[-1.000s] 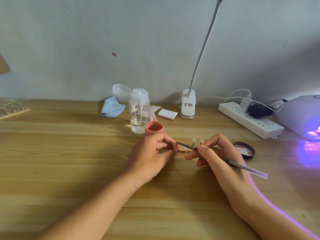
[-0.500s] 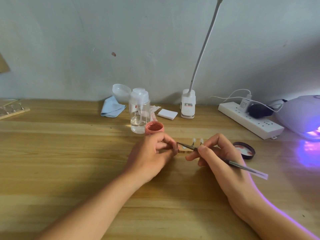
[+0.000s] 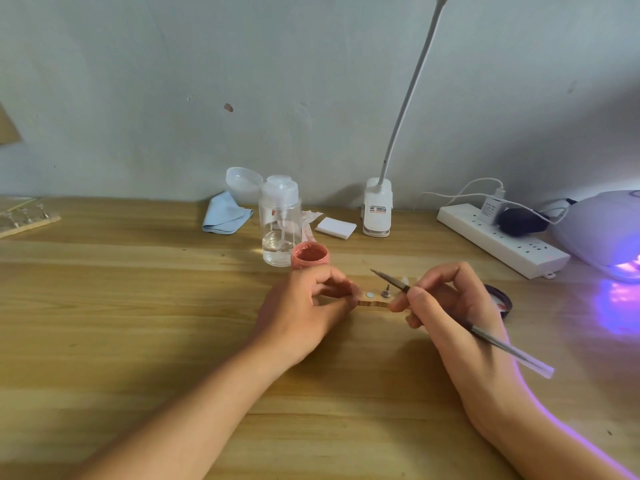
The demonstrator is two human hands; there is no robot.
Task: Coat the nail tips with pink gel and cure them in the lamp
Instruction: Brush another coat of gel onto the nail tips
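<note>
— Where are the hands?
— Over the middle of the table (image 3: 138, 289). The left hand (image 3: 304, 306) pinches the left end of a thin wooden strip (image 3: 372, 303), with its fingers curled. The right hand (image 3: 450, 306) grips a brush (image 3: 485, 336) like a pen, with its thumb at the strip's right end.
— And the nail tips?
— One pale nail tip (image 3: 404, 280) shows on the strip, half hidden behind the brush. Beside it stand a small metal peg (image 3: 385, 292) and a round silver disc (image 3: 370, 295). The brush's point is lifted above the strip and aimed left.
— The gel?
— The open pink jar (image 3: 309, 255) sits just beyond the left hand, touching a clear pump bottle (image 3: 280, 220). A dark lid (image 3: 502, 299) lies behind the right hand.
— The lamp?
— The lamp (image 3: 602, 230) is at the right edge, glowing purple, near a white power strip (image 3: 502, 237).
</note>
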